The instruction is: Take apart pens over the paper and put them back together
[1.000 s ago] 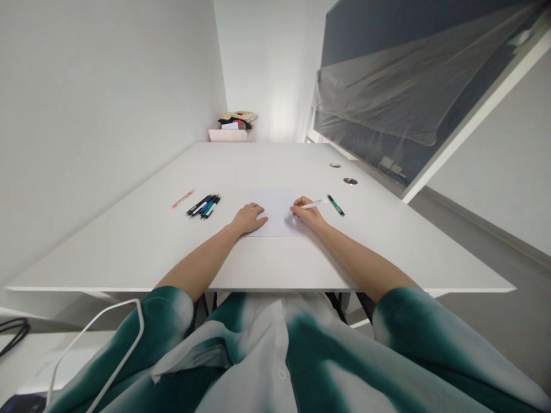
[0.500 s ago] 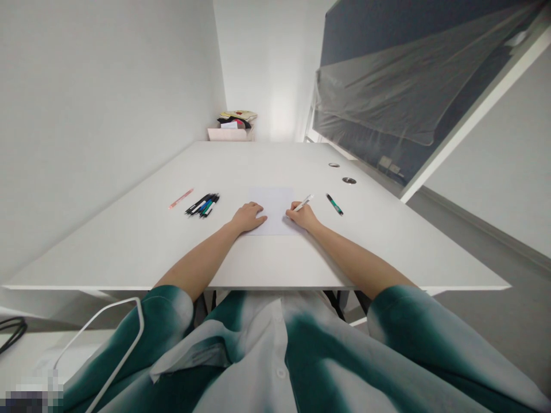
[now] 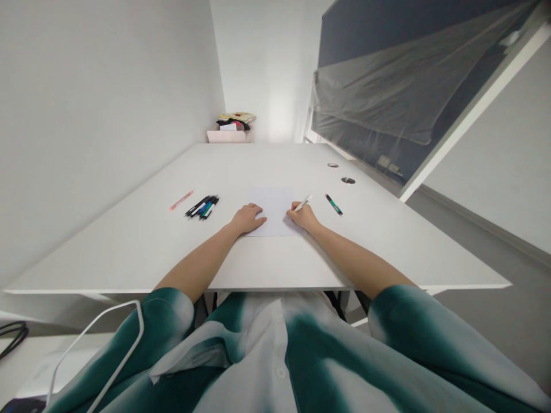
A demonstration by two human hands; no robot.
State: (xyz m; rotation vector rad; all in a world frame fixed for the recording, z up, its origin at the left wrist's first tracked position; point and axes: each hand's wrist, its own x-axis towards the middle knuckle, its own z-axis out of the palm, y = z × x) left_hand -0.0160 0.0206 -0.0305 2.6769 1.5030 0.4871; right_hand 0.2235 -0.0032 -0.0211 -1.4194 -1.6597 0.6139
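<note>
Room: white-walled and narrow, with a big white desk [image 3: 129, 252] filling it
Paper: a sheet of paper [image 3: 273, 201] sits mid-desk
Left hand [image 3: 248, 218]: flat on the sheet, fingers open
Right hand [image 3: 304, 216]: fingers gripping a white pen [image 3: 303, 202] at the sheet's edge
Nearby: a bunch of pens [image 3: 201, 206] left, a green pen [image 3: 333, 204] right

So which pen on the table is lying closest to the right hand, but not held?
The dark green and black pen, lying alone to the right of the right hand. The white pen is held in that hand; the other pens lie left of the paper.
</note>
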